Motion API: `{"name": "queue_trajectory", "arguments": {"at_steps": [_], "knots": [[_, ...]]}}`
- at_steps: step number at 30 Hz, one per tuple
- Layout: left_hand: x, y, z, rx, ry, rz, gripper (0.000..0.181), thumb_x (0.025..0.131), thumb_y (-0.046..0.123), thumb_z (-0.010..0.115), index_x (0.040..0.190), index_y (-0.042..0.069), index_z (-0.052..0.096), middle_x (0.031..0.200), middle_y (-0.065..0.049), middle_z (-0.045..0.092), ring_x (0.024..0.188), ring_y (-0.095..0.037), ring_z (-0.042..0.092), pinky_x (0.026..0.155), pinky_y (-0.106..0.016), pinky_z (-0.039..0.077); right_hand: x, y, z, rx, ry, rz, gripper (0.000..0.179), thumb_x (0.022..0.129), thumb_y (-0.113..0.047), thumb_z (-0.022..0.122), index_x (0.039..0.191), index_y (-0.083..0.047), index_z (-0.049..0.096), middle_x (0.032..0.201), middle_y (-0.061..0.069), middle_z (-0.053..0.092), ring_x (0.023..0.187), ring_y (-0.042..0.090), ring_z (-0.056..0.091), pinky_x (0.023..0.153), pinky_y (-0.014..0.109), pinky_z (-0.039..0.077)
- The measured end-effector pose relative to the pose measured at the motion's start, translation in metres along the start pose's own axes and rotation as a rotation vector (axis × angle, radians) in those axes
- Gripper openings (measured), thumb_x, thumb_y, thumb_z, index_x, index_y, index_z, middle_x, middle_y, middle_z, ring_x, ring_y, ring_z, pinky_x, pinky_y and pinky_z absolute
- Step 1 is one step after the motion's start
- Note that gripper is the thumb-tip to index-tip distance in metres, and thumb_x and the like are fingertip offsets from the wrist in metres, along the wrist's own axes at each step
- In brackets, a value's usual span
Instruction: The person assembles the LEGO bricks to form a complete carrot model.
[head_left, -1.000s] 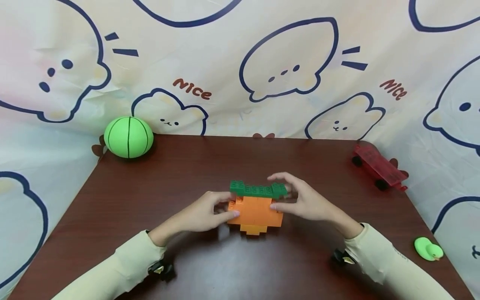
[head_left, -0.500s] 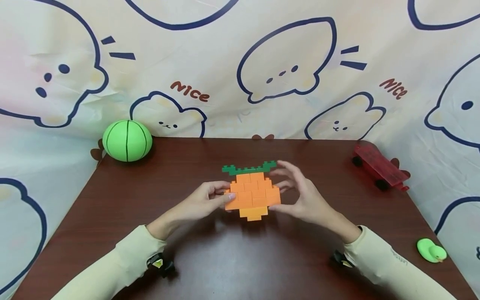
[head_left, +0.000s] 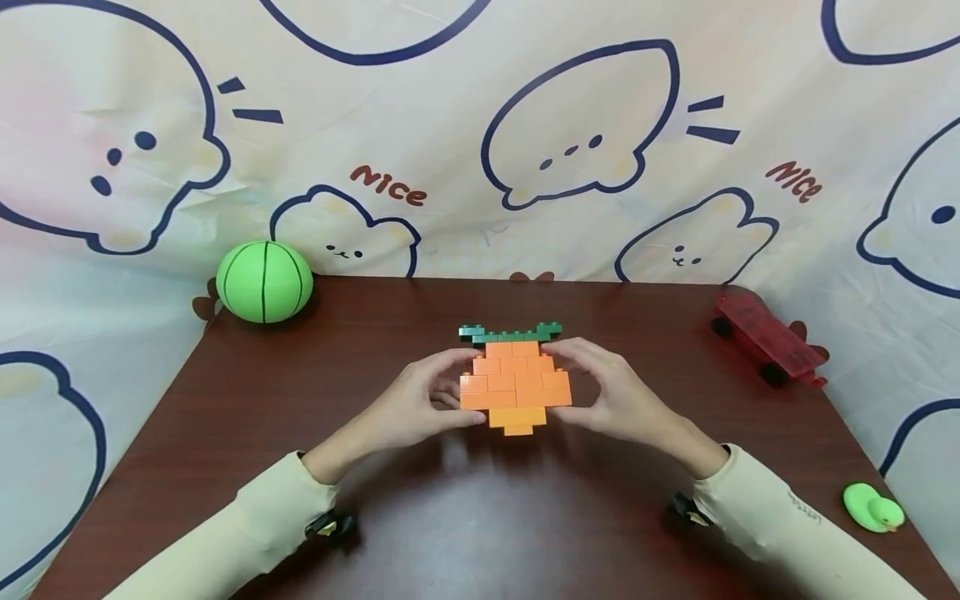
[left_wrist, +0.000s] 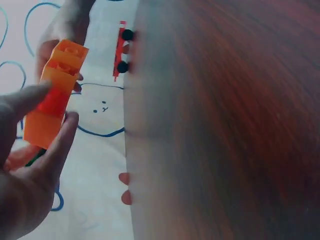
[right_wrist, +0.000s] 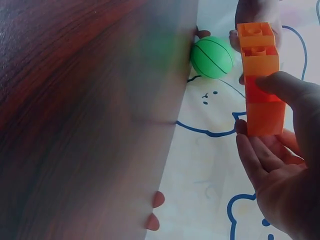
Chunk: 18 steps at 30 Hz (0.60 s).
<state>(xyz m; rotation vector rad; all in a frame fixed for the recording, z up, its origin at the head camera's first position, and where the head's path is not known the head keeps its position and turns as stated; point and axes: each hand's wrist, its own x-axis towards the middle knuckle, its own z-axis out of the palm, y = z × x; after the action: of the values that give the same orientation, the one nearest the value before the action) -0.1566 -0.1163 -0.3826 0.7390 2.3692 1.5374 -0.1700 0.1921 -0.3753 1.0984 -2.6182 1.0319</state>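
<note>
In the head view, a carrot-like figure of orange toy bricks (head_left: 515, 375) is held up above the table, its front facing me. It has a green brick top (head_left: 512, 335) and a narrower yellow-orange bottom. My left hand (head_left: 408, 404) grips its left side, thumb near the lower corner and fingers reaching up behind. On the opposite side my right hand (head_left: 626, 396) pinches it likewise, thumb low and index finger high. The left wrist view shows the figure's stepped orange edge (left_wrist: 52, 92) between thumb and fingers. Its other edge (right_wrist: 264, 117) is gripped in the right wrist view.
A green ball (head_left: 264, 283) with black lines sits at the back left of the brown table (head_left: 247, 400). A red toy skateboard (head_left: 768, 337) lies at the back right. Near the right edge is a green toy duck (head_left: 873, 507). A patterned cloth (head_left: 450, 125) stands behind.
The brick figure has risen and tilted, so its front now faces me more squarely. Both thumbs have shifted from its front face towards its lower corners.
</note>
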Motion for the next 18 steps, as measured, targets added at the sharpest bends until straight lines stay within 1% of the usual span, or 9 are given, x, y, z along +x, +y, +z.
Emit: {"name": "queue_trajectory", "arguments": {"at_steps": [3,5,7,10,13,15,18], "knots": [[0.002,0.000,0.000,0.137,0.024,0.031,0.077,0.081,0.012,0.088,0.148,0.011,0.050,0.132,-0.008,0.062,0.086,-0.013,0.070,0.079,-0.030,0.062,0.003,0.003,0.002,-0.010,-0.019,0.000,0.071,0.076,-0.016,0.091,0.139,-0.009,0.060,0.134,0.005,0.065,0.110,0.016,0.065,0.092,0.035,0.060],[0.006,-0.001,0.000,0.213,0.019,0.050,0.075,0.082,0.012,0.087,0.147,0.010,0.050,0.130,-0.008,0.065,0.088,-0.014,0.070,0.079,-0.033,0.063,0.005,0.005,0.003,-0.019,-0.034,0.008,0.068,0.076,-0.016,0.091,0.137,-0.009,0.061,0.132,0.005,0.066,0.108,0.017,0.066,0.091,0.036,0.060],[0.011,-0.003,0.000,0.284,-0.001,0.045,0.073,0.084,0.016,0.087,0.147,0.010,0.050,0.130,-0.007,0.067,0.093,-0.016,0.070,0.081,-0.034,0.063,0.007,0.008,0.003,-0.017,-0.067,0.029,0.067,0.077,-0.016,0.090,0.136,-0.007,0.061,0.131,0.007,0.067,0.106,0.018,0.069,0.090,0.039,0.061],[0.018,-0.005,0.001,0.406,-0.033,0.010,0.071,0.087,0.024,0.085,0.147,0.009,0.051,0.130,-0.007,0.070,0.102,-0.019,0.071,0.087,-0.037,0.062,0.010,0.016,0.006,-0.022,-0.124,0.073,0.065,0.078,-0.017,0.089,0.135,-0.005,0.061,0.128,0.009,0.068,0.105,0.020,0.070,0.090,0.042,0.061],[0.025,-0.008,0.002,0.506,-0.068,-0.054,0.069,0.088,0.032,0.082,0.147,0.010,0.053,0.131,-0.007,0.070,0.111,-0.020,0.070,0.092,-0.040,0.059,0.013,0.023,0.011,-0.027,-0.181,0.128,0.064,0.079,-0.019,0.087,0.136,-0.005,0.061,0.129,0.009,0.068,0.108,0.022,0.070,0.091,0.043,0.060],[0.028,-0.011,0.004,0.553,-0.087,-0.092,0.068,0.089,0.035,0.081,0.147,0.011,0.054,0.130,-0.007,0.070,0.115,-0.021,0.068,0.095,-0.043,0.058,0.015,0.027,0.014,-0.035,-0.219,0.169,0.064,0.081,-0.021,0.087,0.137,-0.006,0.060,0.131,0.009,0.068,0.110,0.022,0.069,0.093,0.043,0.060],[0.032,-0.017,0.007,0.578,-0.119,-0.129,0.067,0.090,0.036,0.080,0.147,0.011,0.054,0.132,-0.007,0.069,0.119,-0.022,0.066,0.098,-0.045,0.056,0.016,0.033,0.020,-0.045,-0.271,0.220,0.064,0.083,-0.023,0.086,0.138,-0.006,0.060,0.134,0.010,0.067,0.114,0.024,0.067,0.096,0.044,0.059]]}}
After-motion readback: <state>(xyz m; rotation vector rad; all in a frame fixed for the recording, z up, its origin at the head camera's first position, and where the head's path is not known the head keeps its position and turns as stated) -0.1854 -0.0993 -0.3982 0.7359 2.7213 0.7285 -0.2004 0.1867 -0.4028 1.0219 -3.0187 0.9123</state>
